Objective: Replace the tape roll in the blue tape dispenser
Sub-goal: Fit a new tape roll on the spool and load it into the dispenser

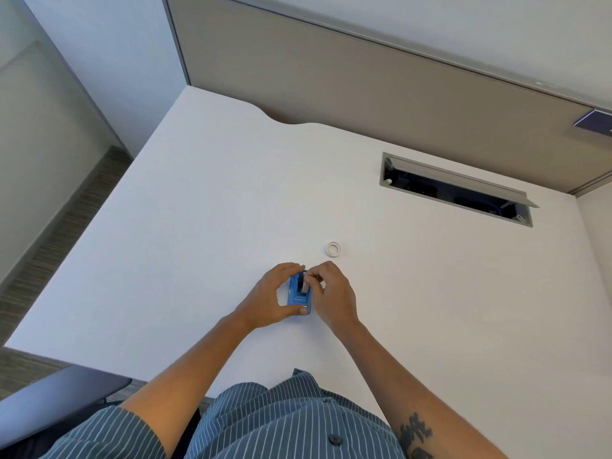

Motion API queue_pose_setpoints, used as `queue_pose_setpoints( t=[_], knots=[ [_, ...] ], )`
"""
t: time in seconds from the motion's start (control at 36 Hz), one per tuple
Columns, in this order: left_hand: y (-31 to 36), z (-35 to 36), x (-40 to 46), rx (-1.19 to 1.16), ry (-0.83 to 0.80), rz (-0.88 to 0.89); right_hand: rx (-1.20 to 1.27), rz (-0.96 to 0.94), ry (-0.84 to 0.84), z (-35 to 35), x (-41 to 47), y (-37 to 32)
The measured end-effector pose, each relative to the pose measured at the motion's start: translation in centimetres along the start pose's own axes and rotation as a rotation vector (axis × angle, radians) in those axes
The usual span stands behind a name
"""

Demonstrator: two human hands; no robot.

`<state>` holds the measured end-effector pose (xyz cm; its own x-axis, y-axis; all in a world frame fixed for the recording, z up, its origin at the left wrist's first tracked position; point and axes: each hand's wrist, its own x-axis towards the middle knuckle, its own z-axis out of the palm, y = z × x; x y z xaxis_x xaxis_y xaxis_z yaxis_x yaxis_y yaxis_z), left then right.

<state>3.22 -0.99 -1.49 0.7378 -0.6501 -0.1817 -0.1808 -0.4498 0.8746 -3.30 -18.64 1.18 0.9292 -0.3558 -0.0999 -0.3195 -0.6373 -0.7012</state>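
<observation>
The blue tape dispenser [299,297] lies on the white desk [198,210] in front of me. My left hand [271,298] wraps around its left side, thumb on the near end. My right hand [331,293] comes in from the right, fingertips pinched on a roll seated in the dispenser's dark cavity; the roll is mostly hidden by the fingers. A small white ring, a bare tape core [333,249], lies flat on the desk beyond my right hand, apart from both hands.
An open cable hatch [457,190] is set into the desk at the back right, below a beige partition [364,94]. A grey chair edge [49,402] shows at the lower left. The desk's left edge drops to carpet.
</observation>
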Motion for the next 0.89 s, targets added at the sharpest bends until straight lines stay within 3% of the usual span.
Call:
queue_pose_setpoints(
  t=[0.89],
  knots=[
    [-1.3,0.9,-0.3,0.374,-0.018,0.125,-0.152,-0.125,0.142,0.4,-3.3,0.4]
  ],
)
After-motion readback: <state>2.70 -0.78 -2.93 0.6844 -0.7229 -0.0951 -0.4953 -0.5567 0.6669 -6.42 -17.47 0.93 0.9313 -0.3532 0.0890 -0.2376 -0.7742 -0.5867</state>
